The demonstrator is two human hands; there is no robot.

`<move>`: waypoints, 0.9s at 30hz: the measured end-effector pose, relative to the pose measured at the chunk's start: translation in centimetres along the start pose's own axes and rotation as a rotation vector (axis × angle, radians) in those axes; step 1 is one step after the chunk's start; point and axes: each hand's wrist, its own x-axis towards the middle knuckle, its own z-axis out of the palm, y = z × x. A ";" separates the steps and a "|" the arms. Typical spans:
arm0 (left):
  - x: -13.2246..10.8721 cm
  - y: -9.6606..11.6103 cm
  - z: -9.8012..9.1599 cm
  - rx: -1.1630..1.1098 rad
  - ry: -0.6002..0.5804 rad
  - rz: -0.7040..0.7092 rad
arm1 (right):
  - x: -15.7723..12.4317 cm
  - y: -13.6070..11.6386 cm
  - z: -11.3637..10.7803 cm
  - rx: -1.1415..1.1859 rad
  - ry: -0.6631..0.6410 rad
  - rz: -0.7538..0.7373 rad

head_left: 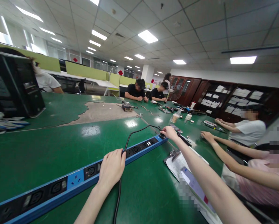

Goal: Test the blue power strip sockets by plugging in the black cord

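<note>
A long blue power strip (75, 179) with black sockets lies diagonally across the green table. My left hand (112, 166) rests over its middle, fingers curled over the strip and pressed together. At the strip's far end, my right hand (169, 132) pinches a black plug (162, 136) at the last socket; whether it is fully seated cannot be made out. From there a black cable (130, 135) arches back toward me, passes by my left thumb and runs down over the strip's near side.
A clipboard with papers (176, 165) and a phone (195, 186) lie beneath my right forearm. A black computer case (13, 84) and gloves (6, 123) are at left. Tools and parts lie farther back; several people sit around the green table (67, 146).
</note>
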 end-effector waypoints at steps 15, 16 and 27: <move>-0.2 0.0 0.5 0.053 0.082 0.010 | 1.4 0.4 1.7 -0.045 -0.076 0.040; -0.3 0.0 0.5 0.054 0.083 0.010 | 1.3 0.3 1.8 -0.044 -0.077 0.041; -0.4 0.0 0.5 0.073 0.093 0.016 | 2.9 0.5 0.4 0.005 -0.292 -0.038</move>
